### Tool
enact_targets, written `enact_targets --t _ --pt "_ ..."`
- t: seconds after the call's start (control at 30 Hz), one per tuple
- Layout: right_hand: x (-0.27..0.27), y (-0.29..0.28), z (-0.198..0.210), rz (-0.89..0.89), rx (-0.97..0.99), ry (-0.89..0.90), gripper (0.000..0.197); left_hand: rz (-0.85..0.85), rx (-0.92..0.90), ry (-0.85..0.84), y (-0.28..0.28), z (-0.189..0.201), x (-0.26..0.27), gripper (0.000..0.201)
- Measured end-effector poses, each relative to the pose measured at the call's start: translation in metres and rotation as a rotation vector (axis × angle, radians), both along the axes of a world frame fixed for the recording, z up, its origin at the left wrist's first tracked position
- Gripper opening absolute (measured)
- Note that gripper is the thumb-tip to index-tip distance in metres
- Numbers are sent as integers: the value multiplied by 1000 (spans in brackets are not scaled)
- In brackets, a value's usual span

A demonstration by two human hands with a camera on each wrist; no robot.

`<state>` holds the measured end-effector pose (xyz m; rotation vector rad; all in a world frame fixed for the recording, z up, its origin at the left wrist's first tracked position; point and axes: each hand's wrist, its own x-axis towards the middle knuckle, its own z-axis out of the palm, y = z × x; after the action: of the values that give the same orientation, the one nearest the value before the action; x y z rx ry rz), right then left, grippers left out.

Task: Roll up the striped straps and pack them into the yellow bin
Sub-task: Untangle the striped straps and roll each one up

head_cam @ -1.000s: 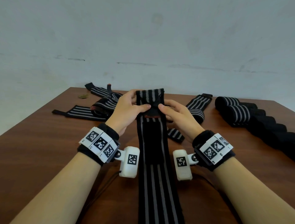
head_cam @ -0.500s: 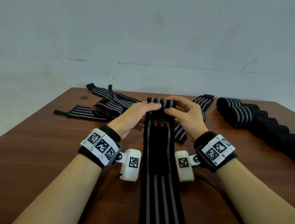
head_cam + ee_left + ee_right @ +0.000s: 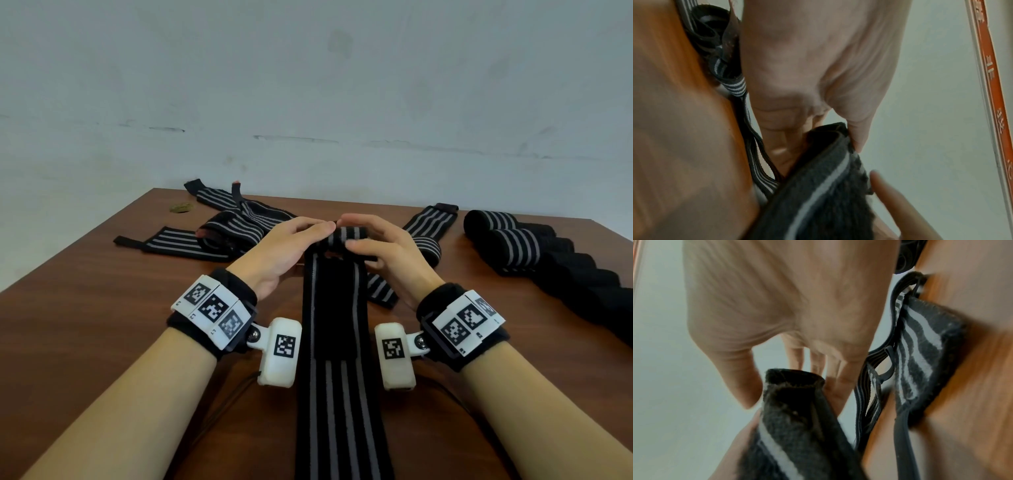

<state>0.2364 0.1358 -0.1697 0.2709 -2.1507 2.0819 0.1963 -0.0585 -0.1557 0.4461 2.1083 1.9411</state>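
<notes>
A long black strap with grey stripes lies down the middle of the wooden table, running toward me. Its far end is curled into a small roll. My left hand grips the roll's left side, fingers curled over the top. My right hand pinches its right side between thumb and fingers. The left wrist view shows the strap at my fingertips, and the right wrist view shows the roll's open end. No yellow bin is in view.
Loose striped straps lie tangled at the back left. Another flat strap lies behind my right hand. Rolled straps and black rolls line the right side. A small brown scrap sits near the far left edge.
The strap's far end, held flat and upright a second ago, has been turned over into a small roll. Both hands shifted slightly with it.
</notes>
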Motion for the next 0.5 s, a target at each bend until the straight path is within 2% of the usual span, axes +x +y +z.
enact_targets --t 0.1,0.17,0.37,0.5 --pt "5 -4 5 30 -46 -112 35 19 75 2 -1 0 -1 32" --pt "7 -4 5 39 -33 -116 35 15 87 7 -3 0 -1 33" --pt "5 0 2 -26 -14 -13 41 -60 36 11 -3 3 4 26" --pt "3 1 0 -70 55 128 46 -196 -68 -106 -5 8 13 34"
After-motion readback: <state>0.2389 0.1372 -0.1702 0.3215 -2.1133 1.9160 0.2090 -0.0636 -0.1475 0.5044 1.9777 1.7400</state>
